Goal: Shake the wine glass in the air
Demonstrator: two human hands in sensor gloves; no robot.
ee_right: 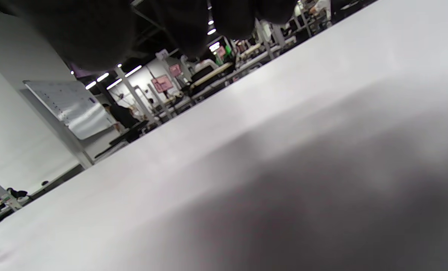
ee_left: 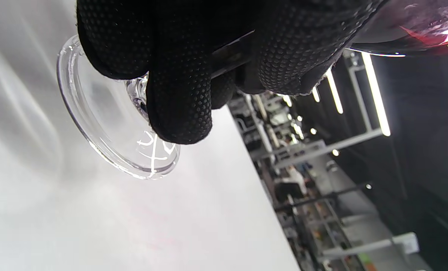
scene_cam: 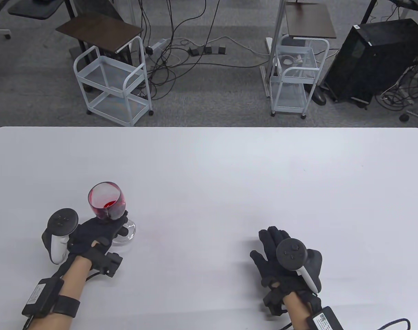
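The clear stemmed wine glass [scene_cam: 106, 201] with a shallow pool of red liquid stood lifted and tilted over the near left part of the white, round-cornered worktop [scene_cam: 229, 172]. Its bowl leaned toward the left, and red film streaked the inner wall. The left hand [scene_cam: 94, 235], in a black sensor glove, held the glass by the stem just under the bowl, its grip closed around that stem. In the left wrist view the gloved fingers [ee_left: 180, 101] wrapped the stem, and the round clear foot [ee_left: 114, 128] of the glass hung at an angle above the worktop [ee_left: 96, 226], not lying flat on it. Part of the bowl with red liquid [ee_left: 415, 30] showed at the top right corner of that view.

The right hand [scene_cam: 281, 257], also in a black glove, lay flat on the worktop well apart from the glass, at the near right, its grip wide with fingers stretched forward and holding nothing. The right wrist view showed only dark blurred fingers [ee_right: 81, 34] above the pale worktop [ee_right: 284, 169].
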